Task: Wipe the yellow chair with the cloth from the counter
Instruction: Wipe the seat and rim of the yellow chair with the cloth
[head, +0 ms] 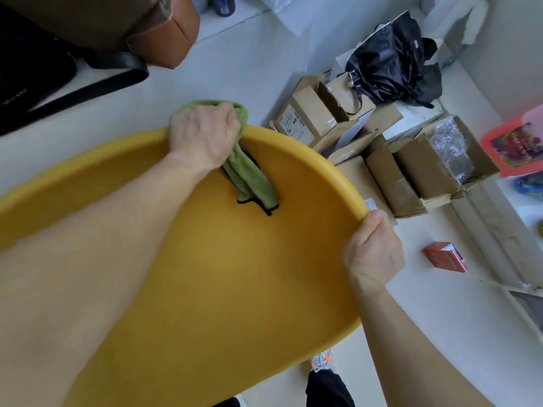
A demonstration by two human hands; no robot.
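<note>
From the head view, I judge the job to be in mid-wipe: the fetching is done, since the green microfibre cloth with dark edging (249,180) is in my left hand (202,139), whose fingers are curled round its bunched upper end on the top rim of the smooth yellow moulded plastic chair (235,274). The loose end hangs below that hand, over a dark slot in the shell. My right hand (373,254) is closed on the chair's rim, well to the right of the left hand, and I take it to be steadying the chair. I cannot tell how much of the shell has been wiped; the broad face between the hands and the lower parts out of view probably remain. By count: one chair, one cloth, two hands. Beyond the right hand are at least four brown cardboard boxes (382,177), one crumpled black bag (393,63) and one small red carton (445,257) on the pale floor (426,333).
</note>
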